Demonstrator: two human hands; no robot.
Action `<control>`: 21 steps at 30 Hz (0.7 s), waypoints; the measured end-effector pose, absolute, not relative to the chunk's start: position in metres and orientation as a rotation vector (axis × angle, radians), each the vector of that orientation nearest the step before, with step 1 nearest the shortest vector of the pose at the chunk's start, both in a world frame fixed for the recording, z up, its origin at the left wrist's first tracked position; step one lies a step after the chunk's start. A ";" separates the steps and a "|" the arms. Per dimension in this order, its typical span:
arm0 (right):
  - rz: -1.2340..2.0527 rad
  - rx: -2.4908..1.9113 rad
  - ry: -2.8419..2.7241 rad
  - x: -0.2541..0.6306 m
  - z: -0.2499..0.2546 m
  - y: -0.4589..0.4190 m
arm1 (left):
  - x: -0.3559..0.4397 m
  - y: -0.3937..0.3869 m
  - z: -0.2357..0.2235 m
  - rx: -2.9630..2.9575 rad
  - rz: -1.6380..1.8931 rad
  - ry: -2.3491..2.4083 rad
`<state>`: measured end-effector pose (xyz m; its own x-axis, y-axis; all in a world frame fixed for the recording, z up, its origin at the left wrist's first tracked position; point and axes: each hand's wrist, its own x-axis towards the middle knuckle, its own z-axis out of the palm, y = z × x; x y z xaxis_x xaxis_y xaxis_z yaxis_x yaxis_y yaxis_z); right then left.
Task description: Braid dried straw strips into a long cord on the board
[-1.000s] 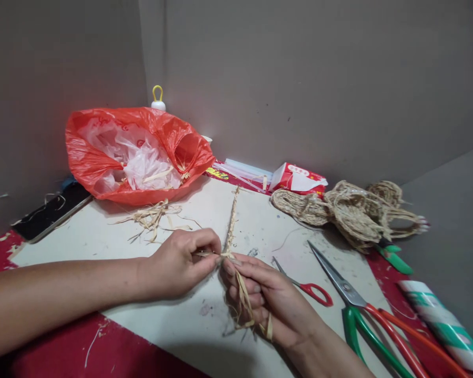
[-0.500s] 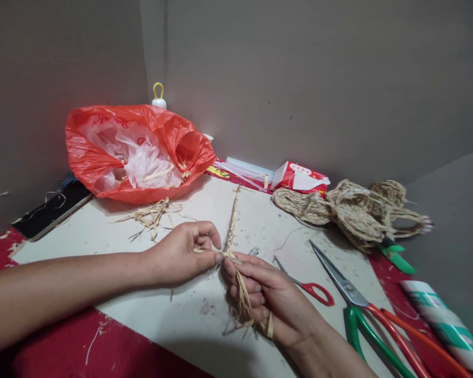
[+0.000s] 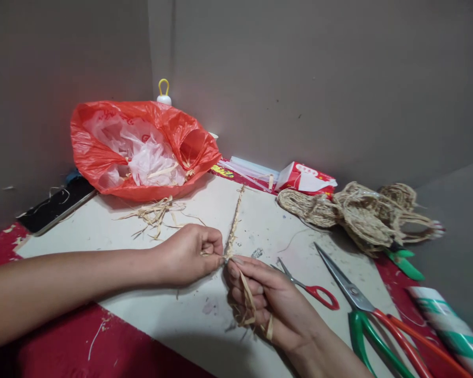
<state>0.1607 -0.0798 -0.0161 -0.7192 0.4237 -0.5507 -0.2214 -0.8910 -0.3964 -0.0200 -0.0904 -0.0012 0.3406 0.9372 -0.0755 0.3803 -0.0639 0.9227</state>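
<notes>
A thin braid of pale, straw-like strips [image 3: 234, 226] runs away from me across the white board [image 3: 197, 310]. Both hands meet at its near end. My left hand [image 3: 193, 254] is closed, pinching a strip at the left of the braid's end. My right hand [image 3: 266, 294] pinches the braid's end between thumb and forefinger, and loose strips [image 3: 247, 294] hang down across its curled fingers. To its right lie small scissors with red handles [image 3: 319, 295]. Beyond my left hand is a pile of loose strips [image 3: 155, 214].
A red plastic bag [image 3: 98, 170] with white plastic inside stands at the back left, beside a black phone [image 3: 59, 205]. At right are coiled braids [image 3: 358, 210], large scissors [image 3: 355, 296] and a green-white roll [image 3: 449, 325]. A red tissue pack [image 3: 307, 178] sits by the wall.
The whole view has shifted slightly, so things sit a little further right. My left fingers have curled in more tightly at the braid's end; my right hand keeps its pinch.
</notes>
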 end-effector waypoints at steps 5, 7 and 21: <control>2.583 -0.910 -0.392 0.160 -0.020 -0.082 | -0.020 -0.099 -0.008 2.233 0.658 1.351; 2.577 -0.901 -0.390 0.161 -0.022 -0.083 | -0.020 -0.101 -0.010 2.335 0.602 1.384; 2.433 -0.949 -0.724 0.157 -0.013 -0.086 | -0.017 -0.095 -0.004 1.343 0.740 1.104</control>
